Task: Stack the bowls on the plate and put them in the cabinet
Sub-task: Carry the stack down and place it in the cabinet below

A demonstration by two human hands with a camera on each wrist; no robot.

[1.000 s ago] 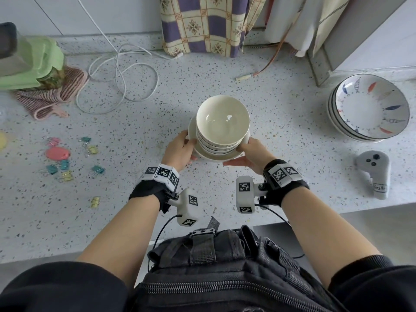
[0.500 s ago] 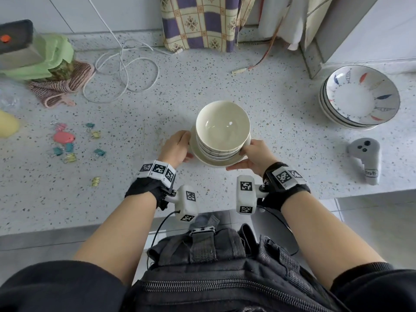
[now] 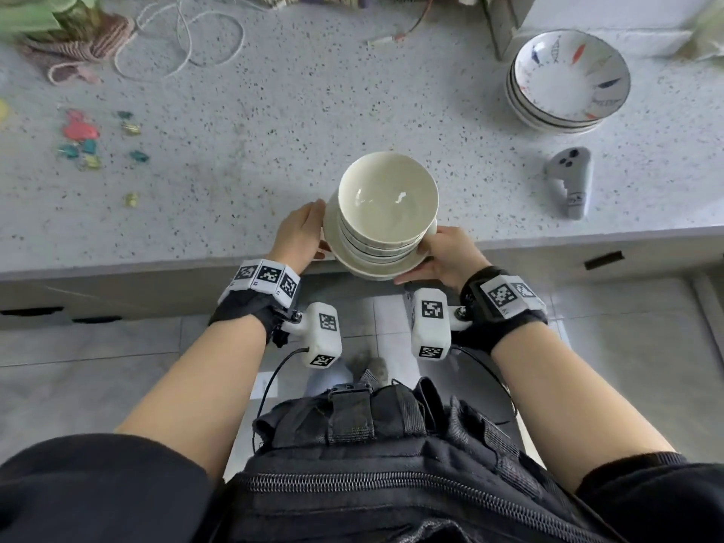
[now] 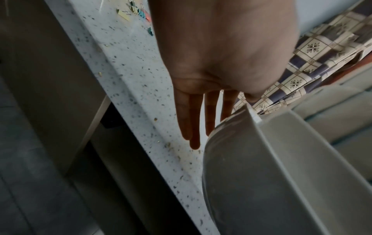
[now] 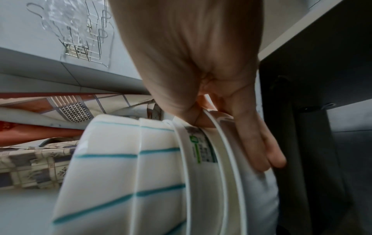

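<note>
Left hand [image 3: 301,235] and right hand [image 3: 446,254] grip plate [image 3: 354,264] edges, stacked bowls [image 3: 386,201] on it, above countertop [image 3: 274,150] front edge.

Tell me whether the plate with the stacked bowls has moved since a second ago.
Yes. The plate with its bowls has come toward the person: it was over the countertop, and now overhangs its front edge.

Speckled grey countertop [image 3: 313,111] across the upper frame.
On it: patterned bowls [image 3: 568,80] stacked upper right, grey controller [image 3: 570,182] below them, coloured binder clips [image 3: 84,146] at left, white cable [image 3: 188,45] and knitted cloth [image 3: 78,45] upper left.
</note>
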